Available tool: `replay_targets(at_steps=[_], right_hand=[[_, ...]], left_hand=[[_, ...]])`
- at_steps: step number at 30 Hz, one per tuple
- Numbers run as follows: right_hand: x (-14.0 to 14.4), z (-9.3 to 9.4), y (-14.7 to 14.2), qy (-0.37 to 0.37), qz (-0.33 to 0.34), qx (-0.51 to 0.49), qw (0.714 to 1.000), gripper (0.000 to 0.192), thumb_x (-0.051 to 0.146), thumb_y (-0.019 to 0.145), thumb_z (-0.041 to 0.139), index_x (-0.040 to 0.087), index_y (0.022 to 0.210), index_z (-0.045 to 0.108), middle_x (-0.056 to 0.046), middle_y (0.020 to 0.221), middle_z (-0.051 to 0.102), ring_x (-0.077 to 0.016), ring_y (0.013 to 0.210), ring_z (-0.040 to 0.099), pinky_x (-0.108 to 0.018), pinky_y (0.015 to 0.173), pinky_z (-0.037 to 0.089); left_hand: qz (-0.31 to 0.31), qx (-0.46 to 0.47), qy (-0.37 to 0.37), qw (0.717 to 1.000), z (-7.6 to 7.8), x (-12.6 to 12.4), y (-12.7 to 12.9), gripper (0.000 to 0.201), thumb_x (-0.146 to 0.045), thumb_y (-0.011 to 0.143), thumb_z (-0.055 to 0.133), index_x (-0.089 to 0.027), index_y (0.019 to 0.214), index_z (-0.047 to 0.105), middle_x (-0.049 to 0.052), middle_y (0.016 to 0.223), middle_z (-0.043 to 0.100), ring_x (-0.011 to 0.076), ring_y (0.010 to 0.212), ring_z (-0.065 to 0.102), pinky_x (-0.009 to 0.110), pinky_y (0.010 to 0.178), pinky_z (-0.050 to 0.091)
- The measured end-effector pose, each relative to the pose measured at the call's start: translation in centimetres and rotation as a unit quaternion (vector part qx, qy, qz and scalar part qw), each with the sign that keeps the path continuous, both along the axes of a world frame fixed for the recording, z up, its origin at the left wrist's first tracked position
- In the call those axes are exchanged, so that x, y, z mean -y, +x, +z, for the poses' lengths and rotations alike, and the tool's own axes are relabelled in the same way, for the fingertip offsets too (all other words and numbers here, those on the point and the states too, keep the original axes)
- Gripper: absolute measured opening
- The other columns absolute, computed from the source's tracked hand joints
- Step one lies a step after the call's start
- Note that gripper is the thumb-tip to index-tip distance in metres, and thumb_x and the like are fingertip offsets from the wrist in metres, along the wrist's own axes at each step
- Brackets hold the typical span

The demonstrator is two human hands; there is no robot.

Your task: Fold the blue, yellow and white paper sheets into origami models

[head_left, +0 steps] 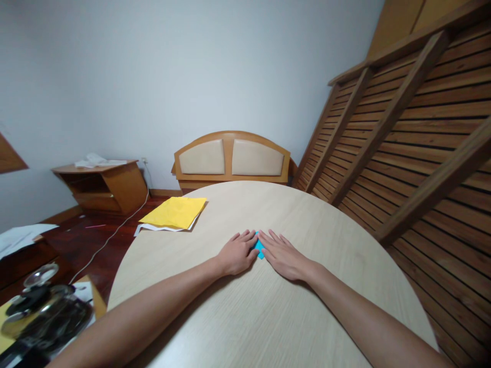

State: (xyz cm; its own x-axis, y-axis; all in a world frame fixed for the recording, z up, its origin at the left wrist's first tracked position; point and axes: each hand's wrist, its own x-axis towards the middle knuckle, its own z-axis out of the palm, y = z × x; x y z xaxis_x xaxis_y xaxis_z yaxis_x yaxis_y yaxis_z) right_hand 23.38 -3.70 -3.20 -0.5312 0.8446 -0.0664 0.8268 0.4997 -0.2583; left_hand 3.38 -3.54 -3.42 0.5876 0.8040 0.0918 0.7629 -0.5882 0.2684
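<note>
A small piece of folded blue paper (260, 248) lies flat near the middle of the round table (245, 317). My left hand (238, 252) rests palm down on its left side, fingers stretched forward and the fingertips over the paper's edge. From the right, my right hand (283, 254) also lies flat, its fingers extended and a little spread, with the thumb and index tip on the blue paper. Both hands cover part of the paper, so its full outline is hidden.
Yellow sheets (176, 212) lie over white paper at the table's left edge. A glass pot (59, 317) stands at lower left, near papers. Wooden slats (406, 148) lean along the right; a headboard (232, 156) stands behind the table. A white cable (115, 235) crosses the floor.
</note>
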Motion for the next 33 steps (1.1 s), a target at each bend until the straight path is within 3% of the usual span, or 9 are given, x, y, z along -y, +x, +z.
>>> replay_targets(at_steps=[15, 24, 33], right_hand=[[-0.44, -0.12, 0.37, -0.018, 0.017, -0.012, 1.0, 0.068, 0.056, 0.1, 0.016, 0.02, 0.158, 0.016, -0.002, 0.164, 0.011, -0.0291, 0.151, 0.003, -0.055, 0.122, 0.01], [0.02, 0.41, 0.17, -0.021, 0.008, -0.006, 1.0, 0.07, 0.058, 0.1, 0.015, 0.019, 0.158, 0.015, -0.002, 0.164, 0.011, -0.0285, 0.151, 0.004, -0.052, 0.122, 0.01], [-0.05, 0.14, 0.25, -0.01, 0.015, -0.007, 1.0, 0.067, 0.053, 0.1, 0.016, 0.019, 0.158, 0.015, -0.003, 0.164, 0.011, -0.0289, 0.151, 0.004, -0.054, 0.122, 0.011]], left_hand=[[0.001, 0.012, 0.01, 1.0, 0.4, -0.06, -0.15, 0.066, -0.057, 0.096, 0.039, -0.021, 0.15, 0.037, 0.009, 0.158, 0.033, 0.0324, 0.145, 0.029, 0.054, 0.117, 0.028], [0.003, 0.002, 0.021, 1.0, 0.08, -0.38, -0.19, 0.052, -0.035, 0.099, 0.035, -0.021, 0.149, 0.04, 0.006, 0.156, 0.037, 0.028, 0.144, 0.034, 0.051, 0.116, 0.031], [0.017, 0.004, 0.013, 1.0, 0.69, 0.13, 0.08, 0.07, -0.055, 0.092, 0.044, -0.018, 0.151, 0.036, 0.012, 0.157, 0.034, 0.0329, 0.145, 0.031, 0.052, 0.117, 0.027]])
